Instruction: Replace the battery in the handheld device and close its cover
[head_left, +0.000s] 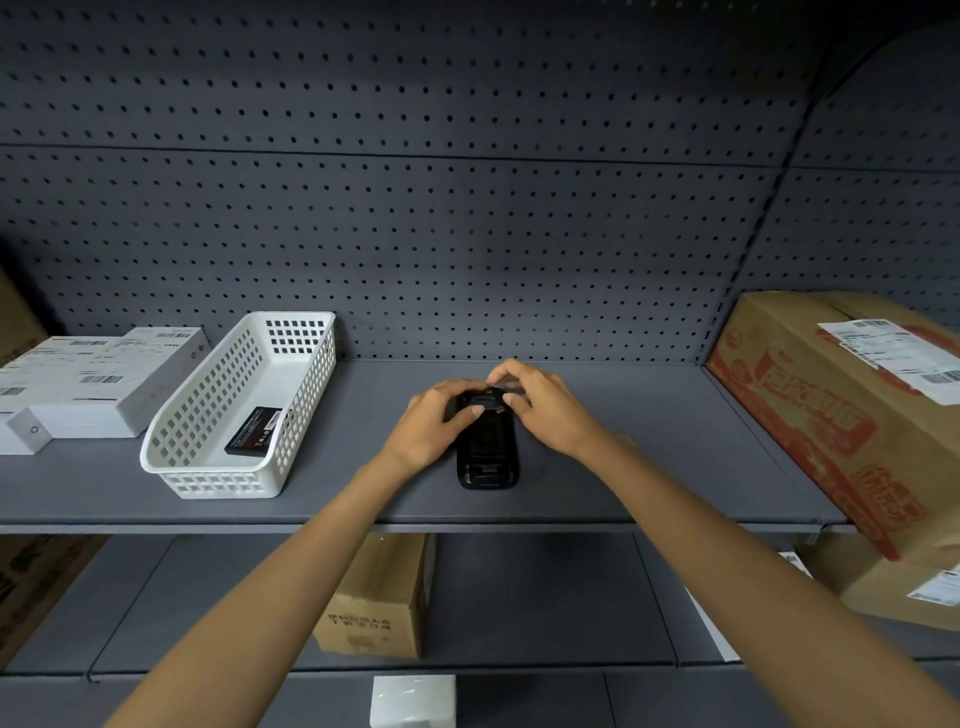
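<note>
A black handheld device (487, 451) lies back-up on the grey shelf (649, 457), its long axis pointing away from me. My left hand (434, 423) grips its far left side, thumb on the back. My right hand (540, 402) curls over the far end, fingers pinching at the top edge near a small dark part; what lies under the fingers is hidden. A flat black battery (255, 430) with a white label lies in the white plastic basket (208, 470) to the left.
White labelled boxes (88, 384) are stacked left of the basket. A large printed cardboard carton (852, 415) fills the right end of the shelf. A pegboard wall backs the shelf. Below, a lower shelf carries a small cardboard box (379, 603).
</note>
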